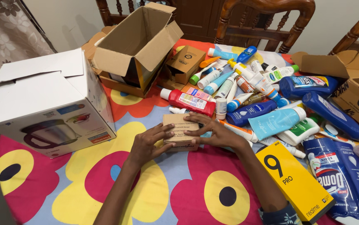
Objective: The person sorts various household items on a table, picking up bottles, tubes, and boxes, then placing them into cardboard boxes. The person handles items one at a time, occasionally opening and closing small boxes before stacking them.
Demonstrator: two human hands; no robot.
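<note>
A small brown cardboard box (180, 126) lies on the flowered tablecloth (104, 179) in the middle of the table. My left hand (147, 143) grips its left side, fingers curled over the top. My right hand (214, 132) presses on its right side, fingers spread across the lid. Just behind the box lies a red bottle with a white cap (188, 101).
A white appliance carton (46, 104) stands at left, an open brown carton (135, 46) behind it. A heap of tubes and bottles (263, 100) fills the right half, with a yellow flat box (294, 179), blue refill pouches (338, 179) and another brown carton (354, 87). Wooden chairs (267, 21) stand beyond.
</note>
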